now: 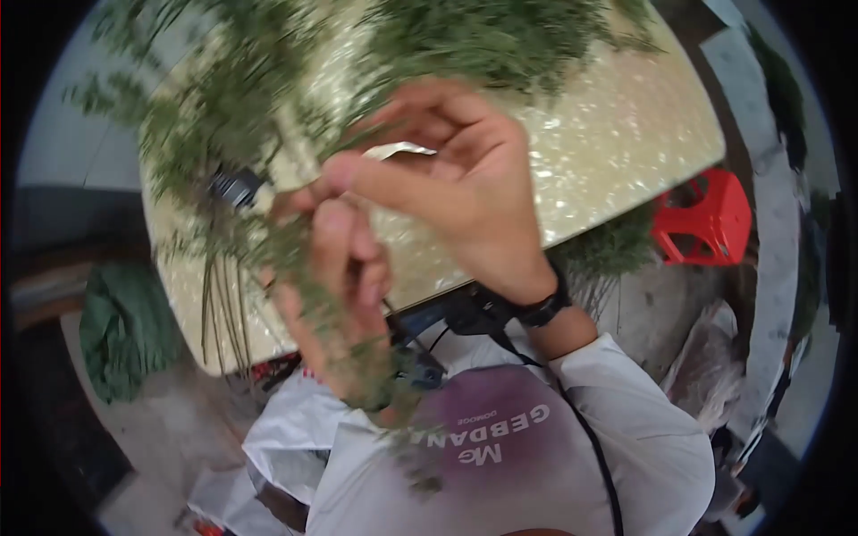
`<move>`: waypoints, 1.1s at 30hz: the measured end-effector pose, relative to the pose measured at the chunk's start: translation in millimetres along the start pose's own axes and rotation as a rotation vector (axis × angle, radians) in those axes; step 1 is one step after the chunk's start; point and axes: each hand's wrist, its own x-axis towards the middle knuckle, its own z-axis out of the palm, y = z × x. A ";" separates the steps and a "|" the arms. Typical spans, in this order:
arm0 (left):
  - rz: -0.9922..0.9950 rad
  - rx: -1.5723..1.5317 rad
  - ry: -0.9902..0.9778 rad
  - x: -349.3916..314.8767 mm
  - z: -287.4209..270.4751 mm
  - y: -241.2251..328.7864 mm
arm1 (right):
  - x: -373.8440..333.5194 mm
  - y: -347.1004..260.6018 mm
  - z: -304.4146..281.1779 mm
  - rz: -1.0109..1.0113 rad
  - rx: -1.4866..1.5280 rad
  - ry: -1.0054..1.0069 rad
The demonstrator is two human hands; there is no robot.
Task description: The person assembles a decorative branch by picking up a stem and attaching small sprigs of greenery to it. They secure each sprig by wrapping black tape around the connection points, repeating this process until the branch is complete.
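My left hand [340, 295] is closed around a feathery green sprig [308, 268], whose leafy end trails down over my wrist toward my lap. Close by, my right hand [474, 170] reaches in from the right with thumb and fingers bent together, the thumb tip meeting the left hand's fingers. Motion blur hides what the right hand pinches. Thin green leaves show beside its fingertips. Left of the hands, a bundle of leafy stems [223, 80] lies on the table, and a small black object with pale stripes [235, 187] sits among the stems.
A large pile of greenery [483, 40] covers the far part of the glossy cream table [626, 143]. To the right stand a red plastic stool [706, 219] and more greenery [612, 246] below the table edge. A green sack [128, 330] lies at left. A black cable [594, 438] runs down my front.
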 end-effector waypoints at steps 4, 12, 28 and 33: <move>-0.033 -0.036 0.162 -4.6 -0.8 3.4 | -0.9 5.6 1.9 0.135 0.119 -0.004; -0.021 -0.015 0.052 -6.9 -9.8 11.6 | 2.6 9.4 9.2 0.164 0.176 -0.028; -0.014 -0.036 0.013 -12.0 -23.5 18.1 | -4.0 -5.9 24.9 -0.053 -0.238 -0.018; -0.075 -0.175 -0.013 -15.9 -21.3 19.5 | 6.4 -17.0 19.0 0.023 -0.134 0.003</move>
